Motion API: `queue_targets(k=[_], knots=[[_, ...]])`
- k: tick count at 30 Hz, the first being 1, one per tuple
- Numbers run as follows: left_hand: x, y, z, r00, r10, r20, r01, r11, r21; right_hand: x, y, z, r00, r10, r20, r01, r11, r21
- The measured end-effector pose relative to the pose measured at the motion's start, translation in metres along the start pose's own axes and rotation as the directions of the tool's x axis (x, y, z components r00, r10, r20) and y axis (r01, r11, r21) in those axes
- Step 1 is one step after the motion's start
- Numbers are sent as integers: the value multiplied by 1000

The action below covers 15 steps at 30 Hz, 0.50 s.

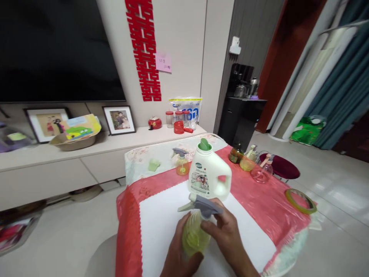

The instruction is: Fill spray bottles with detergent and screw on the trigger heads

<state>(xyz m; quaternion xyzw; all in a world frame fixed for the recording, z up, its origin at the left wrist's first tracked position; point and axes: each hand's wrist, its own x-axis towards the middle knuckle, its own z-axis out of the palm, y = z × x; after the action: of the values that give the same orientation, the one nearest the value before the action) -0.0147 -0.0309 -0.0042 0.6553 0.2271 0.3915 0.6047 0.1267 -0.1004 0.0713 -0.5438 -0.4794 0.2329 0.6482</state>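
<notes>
A spray bottle (pixel 196 234) with yellow-green liquid and a grey trigger head stands between my hands, over a white sheet (pixel 161 215). My left hand (pixel 180 246) wraps round the bottle's body from the left and below. With thumb and fingers, my right hand (pixel 223 229) grips the neck just under the spray head (pixel 204 206). Right behind them is a white detergent jug (pixel 209 173) with its mouth uncapped and a green spout inside. Another spray bottle (pixel 182 165), smaller-looking and amber, stands to the jug's left.
On the red plastic cover (pixel 250 192) lie a roll of yellow tape (pixel 300 201) and several bottles, among them a pink pump bottle (pixel 262 171). A green crumpled piece (pixel 153 165) lies at the back left. Behind is a cabinet (pixel 115 154) with jars and framed photos.
</notes>
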Motion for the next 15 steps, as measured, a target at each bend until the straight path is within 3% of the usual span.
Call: queue_targets(k=[3,5,7,9,12,15], knots=[[0,3,0,994,-11,105,6,999,45,-1,4,-5,997,54,53,-57,997,52],[1,5,0,995,-25,101,17,996,87,-2,8,-5,994,91,61,-95,993,67],[1,6,-1,998,-31,54,26,994,103,-5,11,-2,991,127,32,-129,989,69],[0,6,-1,999,-45,-4,46,995,90,-7,11,1,987,148,-69,-146,989,28],[-2,3,1,990,-38,-134,50,995,90,-10,8,9,969,83,-233,-118,982,-144],[-3,1,3,975,-46,-216,65,995,81,-16,7,20,975,5,-222,-86,929,-359]])
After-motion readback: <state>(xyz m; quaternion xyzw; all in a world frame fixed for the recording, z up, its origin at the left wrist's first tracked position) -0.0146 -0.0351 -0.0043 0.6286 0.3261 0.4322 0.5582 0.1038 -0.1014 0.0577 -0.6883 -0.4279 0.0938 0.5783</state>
